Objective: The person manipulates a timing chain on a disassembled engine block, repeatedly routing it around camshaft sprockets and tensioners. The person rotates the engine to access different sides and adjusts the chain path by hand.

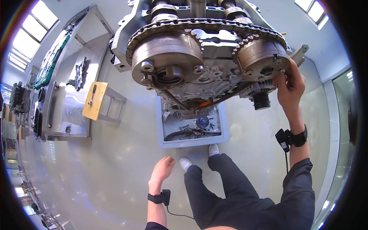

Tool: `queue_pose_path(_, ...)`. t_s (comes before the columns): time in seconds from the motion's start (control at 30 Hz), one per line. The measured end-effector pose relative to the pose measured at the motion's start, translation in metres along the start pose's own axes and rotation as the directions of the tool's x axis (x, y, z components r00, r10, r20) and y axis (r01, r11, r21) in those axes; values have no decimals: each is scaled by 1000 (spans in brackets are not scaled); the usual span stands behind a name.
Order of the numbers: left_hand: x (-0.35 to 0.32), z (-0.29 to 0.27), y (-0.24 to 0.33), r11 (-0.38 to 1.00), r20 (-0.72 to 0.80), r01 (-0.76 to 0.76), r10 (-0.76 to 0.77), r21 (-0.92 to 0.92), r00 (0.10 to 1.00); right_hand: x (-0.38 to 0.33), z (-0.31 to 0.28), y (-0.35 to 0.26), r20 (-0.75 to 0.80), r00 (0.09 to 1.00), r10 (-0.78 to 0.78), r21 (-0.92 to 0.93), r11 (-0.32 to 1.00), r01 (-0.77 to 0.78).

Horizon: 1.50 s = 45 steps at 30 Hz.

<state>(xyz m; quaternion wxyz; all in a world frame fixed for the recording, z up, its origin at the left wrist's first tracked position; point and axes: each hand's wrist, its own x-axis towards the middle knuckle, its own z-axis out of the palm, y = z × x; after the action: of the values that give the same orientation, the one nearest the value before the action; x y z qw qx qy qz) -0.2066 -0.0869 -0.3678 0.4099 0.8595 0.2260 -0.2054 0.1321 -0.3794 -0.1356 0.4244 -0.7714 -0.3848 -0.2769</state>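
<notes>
An engine with its timing chain showing fills the upper middle. The chain loops over a large left camshaft sprocket and a smaller right one. My right hand grips the lower right rim of the right camshaft sprocket, with thumb and fingers pinched beside a bolt there. Part of its grip is hidden behind the metal. Just below that sprocket sits a black ribbed cylindrical part. My left hand hangs low over the floor, away from the engine, its fingers loosely bent and nothing visible in them.
Beneath the engine, a grey tray holds a blue round part and loose metal pieces. A yellow-topped stool with a ratchet wrench stands left, near a metal workbench. A cable hangs from my right wrist strap.
</notes>
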Motion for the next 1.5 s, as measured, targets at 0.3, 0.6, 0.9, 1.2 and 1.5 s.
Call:
queue_pose_path(0.3,-3,-3,-9,999,-43,-6,5,-38,999,-1,-4,1,13,999,34,13,999,-34)
queue_pose_path(0.6,-1,-12,-3,998,-18,31,-32,-50,999,-3,-5,-2,32,998,54,-25,998,-53)
queue_pose_path(0.9,0,-19,6,998,-67,-16,12,-53,998,4,-3,-4,29,998,60,-13,998,-60)
queue_pose_path(1.2,-15,-51,72,939,-494,-169,-1,-299,869,-2,-7,-9,28,999,35,-73,997,-32)
queue_pose_path(1.5,-76,-132,200,872,-695,-427,152,-240,703,11,-7,-32,103,988,115,-33,993,-112)
